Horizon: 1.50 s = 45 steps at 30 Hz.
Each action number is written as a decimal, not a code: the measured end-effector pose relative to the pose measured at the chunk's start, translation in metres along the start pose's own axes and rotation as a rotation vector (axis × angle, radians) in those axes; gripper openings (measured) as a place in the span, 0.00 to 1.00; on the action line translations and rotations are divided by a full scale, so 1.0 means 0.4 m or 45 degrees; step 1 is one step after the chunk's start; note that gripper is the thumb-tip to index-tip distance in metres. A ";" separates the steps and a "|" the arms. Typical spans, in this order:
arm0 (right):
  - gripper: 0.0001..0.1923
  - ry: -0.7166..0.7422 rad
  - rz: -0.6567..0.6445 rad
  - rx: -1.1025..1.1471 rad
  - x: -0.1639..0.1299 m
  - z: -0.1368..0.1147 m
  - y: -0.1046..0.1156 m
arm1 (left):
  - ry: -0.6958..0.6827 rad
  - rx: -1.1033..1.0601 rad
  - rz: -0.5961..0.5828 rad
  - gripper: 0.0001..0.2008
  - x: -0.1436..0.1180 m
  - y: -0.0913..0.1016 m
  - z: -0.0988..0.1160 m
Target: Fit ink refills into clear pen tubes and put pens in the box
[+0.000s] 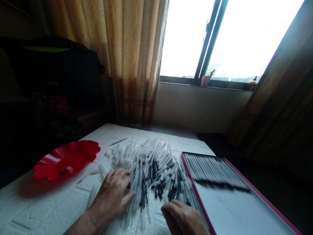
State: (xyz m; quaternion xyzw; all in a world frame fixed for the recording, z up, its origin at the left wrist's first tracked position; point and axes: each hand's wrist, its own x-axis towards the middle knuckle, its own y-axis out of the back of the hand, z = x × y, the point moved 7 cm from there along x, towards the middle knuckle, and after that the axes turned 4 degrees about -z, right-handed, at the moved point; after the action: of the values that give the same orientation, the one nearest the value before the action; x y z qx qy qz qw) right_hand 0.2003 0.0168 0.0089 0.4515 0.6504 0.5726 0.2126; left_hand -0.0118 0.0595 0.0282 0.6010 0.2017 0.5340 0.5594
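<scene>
A heap of thin translucent white tubes [137, 151], like pen barrels, lies mixed with slim black rods [143, 189] and small black pieces [153, 169] on the white table. My left hand [111, 191] rests at the heap's left edge, its thumb and fingers apart. On the near side of the heap, my right hand [184, 215] has its fingers pressed together. Something small and whitish shows at its fingertips, too blurred to name. Beside that hand stands a shallow red-rimmed box [234, 209] with a row of black-ended white tubes [215, 166] across its far part.
A red wavy-edged bowl [70, 156] stands at the left, with a small pale thing in it. The white table [26, 209] has a brick pattern. Behind it are a curtain [134, 58], a window, and a pink cup [204, 81] on the sill.
</scene>
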 end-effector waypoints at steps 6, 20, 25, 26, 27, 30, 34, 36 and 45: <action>0.13 -0.012 0.003 0.101 -0.002 0.007 0.002 | -0.007 -0.034 -0.003 0.05 0.008 0.018 0.010; 0.28 -0.561 0.268 1.735 -0.007 0.012 -0.047 | -0.445 -0.254 -0.179 0.10 -0.021 0.019 0.205; 0.23 -0.679 0.644 1.710 -0.042 0.101 0.065 | -0.410 -0.227 -0.153 0.08 -0.010 -0.004 0.163; 0.22 -0.695 0.697 1.698 -0.051 0.124 0.081 | -0.423 -0.219 -0.148 0.10 -0.008 -0.010 0.159; 0.22 -0.703 0.724 1.670 -0.058 0.144 0.092 | -0.451 -0.217 -0.149 0.11 -0.007 -0.016 0.160; 0.22 -0.669 0.713 1.531 -0.064 0.166 0.113 | -0.561 -0.153 -0.198 0.12 -0.009 -0.035 0.180; 0.20 -0.574 0.719 1.374 -0.059 0.133 0.133 | -0.612 -0.030 -0.246 0.06 -0.008 -0.039 0.200; 0.20 -0.547 0.714 1.326 -0.055 0.113 0.140 | -0.637 -0.008 -0.259 0.06 -0.006 -0.031 0.205; 0.23 -0.524 0.616 1.421 -0.042 0.104 0.123 | -0.727 -0.128 -0.124 0.09 -0.005 0.009 0.209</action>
State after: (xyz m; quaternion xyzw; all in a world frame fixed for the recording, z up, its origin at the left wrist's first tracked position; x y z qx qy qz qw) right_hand 0.2588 0.0228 0.0403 0.7289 0.6762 0.0814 -0.0689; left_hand 0.0589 0.0186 0.0472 0.6880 0.0381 0.3251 0.6477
